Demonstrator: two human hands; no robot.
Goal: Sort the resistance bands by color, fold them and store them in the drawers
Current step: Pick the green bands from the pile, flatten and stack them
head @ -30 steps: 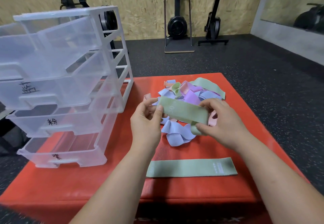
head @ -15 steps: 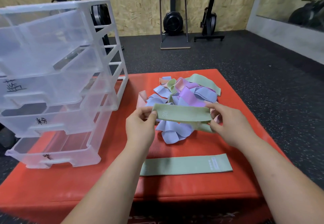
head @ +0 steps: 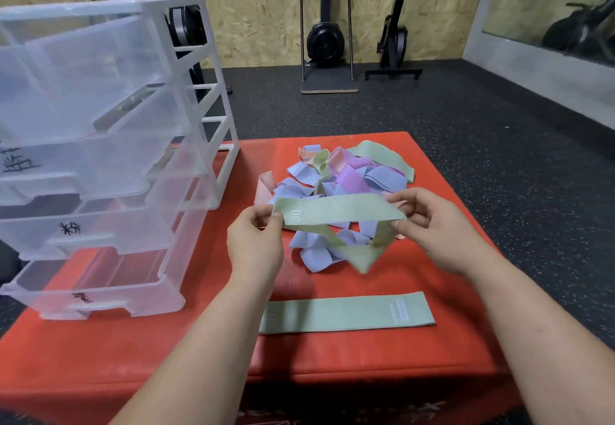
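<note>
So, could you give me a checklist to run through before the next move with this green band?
One end of the held green band pinched by the left hand: ok.
Other end pinched by the right hand: ok.
No twist in it: not ok, lower layer sags in a twisted loop.
Nothing covers the flat green band on the red mat: ok.
It hangs free of the pile: cannot tell.
Which drawer of the drawer unit takes green: cannot tell, labels unreadable.
</note>
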